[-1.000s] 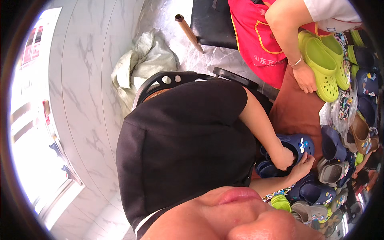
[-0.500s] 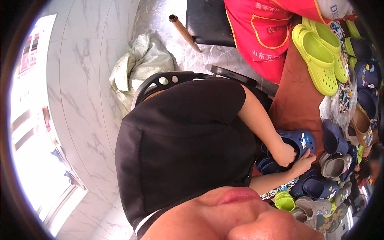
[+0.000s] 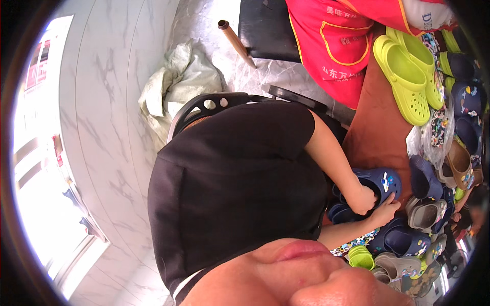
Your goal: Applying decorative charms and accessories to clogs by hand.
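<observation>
Basically, the right hand (image 3: 362,199) is balled into a fist pressed into the opening of the navy clog (image 3: 392,193), so its grip reads as closed on the rim. The left hand (image 3: 385,211) lies against the near side of the same shoe with its fingers part curled. Whether that grip actually clasps the shoe, I cannot tell.

The navy clog sits at the near edge of the brown table (image 3: 377,137), right in front of the person's black shirt and touching more dark shoes.

Risks, as a judgement:
- The shoe is soft foam, so a hard push from the fist could fold the upper or make it squirt out sideways.
- The pile is tight, so a slip could shove the grey clog (image 3: 423,214) or the dark blue pair (image 3: 403,239) toward the edge.
- The small coloured charms (image 3: 389,182) on the upper could pop off if they get rubbed.

Look of the clog: dark blue, rounded toe, matte foam, bright little charms on top, opening hidden by the fist.

Further out are the lime-green clogs (image 3: 408,81), a clear bag (image 3: 434,132) of small colourful bits, and another person's red apron (image 3: 337,46) across the table.
</observation>
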